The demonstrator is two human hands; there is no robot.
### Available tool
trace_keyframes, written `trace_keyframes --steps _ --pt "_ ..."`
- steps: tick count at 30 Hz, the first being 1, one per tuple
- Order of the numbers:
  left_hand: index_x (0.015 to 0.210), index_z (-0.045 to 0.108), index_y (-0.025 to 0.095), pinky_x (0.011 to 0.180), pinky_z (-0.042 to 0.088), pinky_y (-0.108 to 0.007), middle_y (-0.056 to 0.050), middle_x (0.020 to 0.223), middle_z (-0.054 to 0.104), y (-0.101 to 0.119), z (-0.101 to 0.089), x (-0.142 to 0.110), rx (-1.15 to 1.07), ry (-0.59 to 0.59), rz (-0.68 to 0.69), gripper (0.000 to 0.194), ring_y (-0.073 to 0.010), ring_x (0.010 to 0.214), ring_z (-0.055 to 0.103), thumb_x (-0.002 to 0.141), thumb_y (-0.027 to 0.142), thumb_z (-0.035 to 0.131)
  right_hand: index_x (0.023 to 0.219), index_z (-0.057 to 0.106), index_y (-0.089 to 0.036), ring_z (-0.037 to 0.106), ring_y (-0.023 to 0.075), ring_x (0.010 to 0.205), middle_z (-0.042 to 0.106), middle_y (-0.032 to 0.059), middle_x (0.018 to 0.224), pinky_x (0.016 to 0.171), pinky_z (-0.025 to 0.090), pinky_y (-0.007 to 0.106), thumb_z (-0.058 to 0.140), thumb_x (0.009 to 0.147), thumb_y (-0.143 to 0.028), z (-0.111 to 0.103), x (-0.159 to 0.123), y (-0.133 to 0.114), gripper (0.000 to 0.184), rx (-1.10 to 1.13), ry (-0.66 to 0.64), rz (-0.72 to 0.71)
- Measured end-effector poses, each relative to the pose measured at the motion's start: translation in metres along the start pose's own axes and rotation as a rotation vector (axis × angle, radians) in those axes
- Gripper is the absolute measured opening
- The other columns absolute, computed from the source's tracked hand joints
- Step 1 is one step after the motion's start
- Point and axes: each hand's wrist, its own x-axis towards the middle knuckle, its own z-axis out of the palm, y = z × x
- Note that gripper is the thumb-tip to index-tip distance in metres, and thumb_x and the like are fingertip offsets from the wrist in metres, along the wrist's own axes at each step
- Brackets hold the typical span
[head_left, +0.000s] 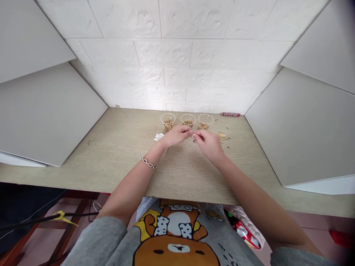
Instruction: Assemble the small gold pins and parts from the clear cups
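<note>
My left hand [177,135] and my right hand [208,143] meet above the middle of the wooden table [116,155], fingertips pinched together around a tiny dark part that is too small to name. A chain bracelet [148,163] sits on my left wrist. Just behind the hands stand three clear plastic cups: a left cup [168,121], a middle cup [188,120] and a right cup [205,120], each with small golden pieces inside. More loose golden pieces [222,136] lie on the table right of my right hand.
A scrap of white paper [158,137] lies beside my left hand. A red tube [230,114] rests at the foot of the white brick wall. Grey panels [50,111] close in the table on both sides. Cables hang below the front edge.
</note>
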Motion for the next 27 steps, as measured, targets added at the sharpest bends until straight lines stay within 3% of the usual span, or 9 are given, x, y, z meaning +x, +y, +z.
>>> trace_keyframes --steps 8,18,27 --pt "0.071 0.056 0.015 0.063 0.036 -0.024 0.002 0.065 0.047 -0.003 0.001 0.002 -0.075 -0.014 0.015 0.030 -0.0105 0.065 0.044 0.081 0.042 0.047 0.081 0.061 -0.020 0.060 0.0139 0.062 0.066 0.0011 0.071 0.061 0.043 0.027 0.048 0.081 -0.026 -0.001 0.002 0.002 0.014 0.028 -0.020 0.010" --pt "0.060 0.040 0.017 0.056 0.032 -0.024 0.002 0.060 0.037 0.000 0.007 0.002 -0.098 0.008 0.023 0.041 -0.0096 0.058 0.036 0.084 0.050 0.042 0.080 0.057 -0.020 0.058 0.0135 0.062 0.065 0.0011 0.070 0.061 0.042 0.026 0.046 0.081 -0.026 -0.004 0.000 -0.003 0.012 0.021 -0.016 -0.019" --pt "0.064 0.040 0.017 0.063 0.033 -0.028 0.001 0.064 0.037 0.007 0.014 0.000 -0.178 0.091 -0.019 0.031 -0.0113 0.063 0.037 0.088 0.036 0.038 0.089 0.059 -0.022 0.049 0.0127 0.054 0.058 -0.0008 0.063 0.056 0.037 0.025 0.044 0.085 -0.030 -0.006 0.000 -0.006 0.017 -0.056 0.013 -0.035"
